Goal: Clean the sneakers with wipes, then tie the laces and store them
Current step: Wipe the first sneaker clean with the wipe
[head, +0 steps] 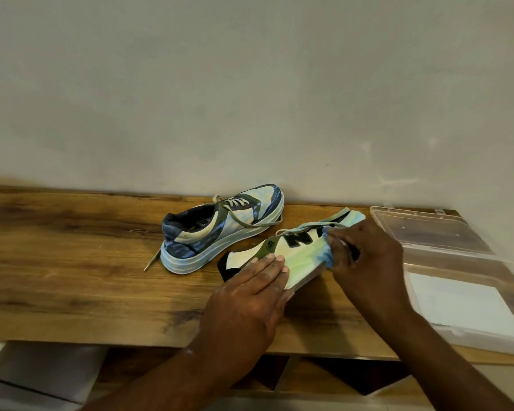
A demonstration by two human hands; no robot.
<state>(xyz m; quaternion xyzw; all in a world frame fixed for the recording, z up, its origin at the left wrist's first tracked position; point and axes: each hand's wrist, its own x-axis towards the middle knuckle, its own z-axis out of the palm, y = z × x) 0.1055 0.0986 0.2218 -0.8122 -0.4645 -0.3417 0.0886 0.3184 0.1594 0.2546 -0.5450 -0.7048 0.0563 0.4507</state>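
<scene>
Two sneakers are on a wooden table point(72, 262). The far sneaker point(220, 229) stands upright near the wall, blue and pale, its laces loose. The near sneaker point(303, 253) lies on its side, pale green with a black letter logo. My left hand point(250, 298) presses flat on its heel end with straight fingers. My right hand point(365, 262) grips a bluish wipe point(328, 256) against the sneaker's midsection.
A clear plastic storage box point(463, 330) stands open at the right, its lid point(428, 229) lying behind it and white paper inside. A plain wall runs along the back of the table. A lower shelf shows beneath the table's front edge.
</scene>
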